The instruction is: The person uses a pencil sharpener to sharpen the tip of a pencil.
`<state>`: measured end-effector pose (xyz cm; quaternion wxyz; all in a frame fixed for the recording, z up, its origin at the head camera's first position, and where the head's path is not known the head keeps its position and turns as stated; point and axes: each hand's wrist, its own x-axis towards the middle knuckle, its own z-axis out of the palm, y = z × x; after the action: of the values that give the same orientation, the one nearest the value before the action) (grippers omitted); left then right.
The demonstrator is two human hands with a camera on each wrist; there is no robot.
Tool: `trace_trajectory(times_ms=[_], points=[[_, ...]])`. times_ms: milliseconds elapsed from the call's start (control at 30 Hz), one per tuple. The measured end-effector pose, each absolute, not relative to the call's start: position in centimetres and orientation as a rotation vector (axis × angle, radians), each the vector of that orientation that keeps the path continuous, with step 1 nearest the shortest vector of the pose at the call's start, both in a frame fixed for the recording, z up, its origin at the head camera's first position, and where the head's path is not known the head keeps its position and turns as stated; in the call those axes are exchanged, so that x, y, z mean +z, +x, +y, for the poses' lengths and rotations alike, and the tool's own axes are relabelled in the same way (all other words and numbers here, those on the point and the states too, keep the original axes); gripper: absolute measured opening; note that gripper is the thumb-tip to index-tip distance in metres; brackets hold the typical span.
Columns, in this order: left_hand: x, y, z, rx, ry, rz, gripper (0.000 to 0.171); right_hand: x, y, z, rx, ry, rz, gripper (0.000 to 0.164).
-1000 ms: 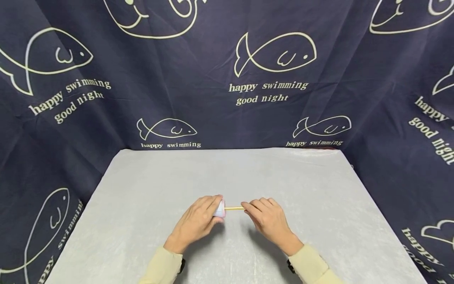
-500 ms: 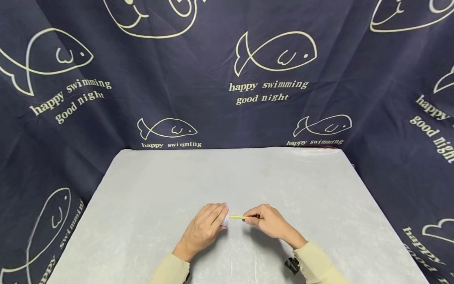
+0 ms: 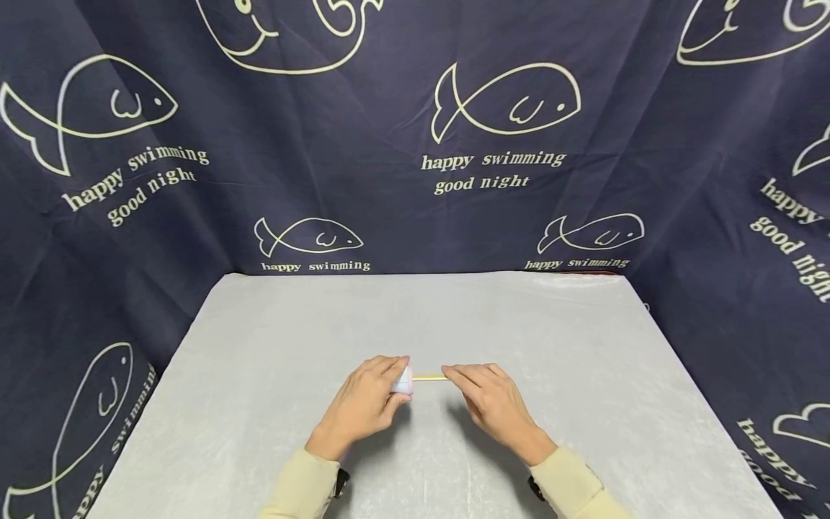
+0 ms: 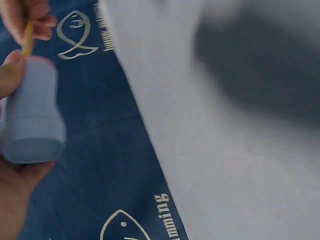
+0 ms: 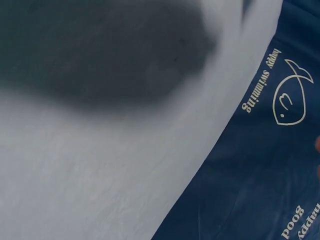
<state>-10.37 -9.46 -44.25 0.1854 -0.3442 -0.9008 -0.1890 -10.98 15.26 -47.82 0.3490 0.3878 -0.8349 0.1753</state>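
Observation:
My left hand (image 3: 362,405) grips a pale blue pencil sharpener (image 4: 36,102) with a pink rim, its flat dark base facing the left wrist camera. A thin yellow pencil (image 3: 428,378) sticks out of the sharpener's pink end, pointing right. The pencil's other end is between the fingertips of my right hand (image 3: 496,404), which pinches it with the back of the hand uppermost. Both hands stand above the front middle of the table, casting shadows below. The pencil's tip is hidden inside the sharpener. In the right wrist view only slivers of fingers show at the right edge.
A table with a light grey cloth (image 3: 311,317) spreads beneath the hands. Dark blue curtains (image 3: 402,202) with fish drawings and lettering close off the back and both sides. Each wrist carries a dark band below a cream sleeve (image 3: 567,483).
Half a second ago my right hand was rolled thumb-side up on the pencil; now it has turned back over. Both hands have shifted slightly up and left, with the sharpener showing more.

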Motion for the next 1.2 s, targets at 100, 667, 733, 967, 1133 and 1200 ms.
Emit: trace_trajectory(times_ms=[100, 667, 733, 967, 1133, 1200], points=[[-43.3, -10.2, -9.5, -0.721, -0.934, -2.689, 0.052, -47.7, -11.1, 15.2, 0.435, 0.998, -2.056, 0.033], [-45.7, -9.6, -8.7, -0.388, -1.085, -2.27, 0.048, -44.5, -9.9, 14.7, 1.051, 0.783, -2.776, 0.015], [-46.2, -9.6, -8.3, -0.343, -1.096, -2.169, 0.044, -43.7, -10.1, 15.1, 1.196, 0.698, -2.938, 0.015], [-46.9, -9.7, -8.1, -0.327, -1.088, -2.1, 0.041, -44.3, -10.0, 15.0, 1.125, 0.658, -2.938, 0.012], [-46.2, -9.7, -8.6, -0.409, -1.034, -2.251, 0.058, -45.8, -9.6, 14.8, 0.779, 0.81, -2.549, 0.018], [-45.9, -9.7, -8.9, -0.475, -0.991, -2.323, 0.054, -46.2, -9.7, 14.8, 0.639, 0.866, -2.427, 0.024]])
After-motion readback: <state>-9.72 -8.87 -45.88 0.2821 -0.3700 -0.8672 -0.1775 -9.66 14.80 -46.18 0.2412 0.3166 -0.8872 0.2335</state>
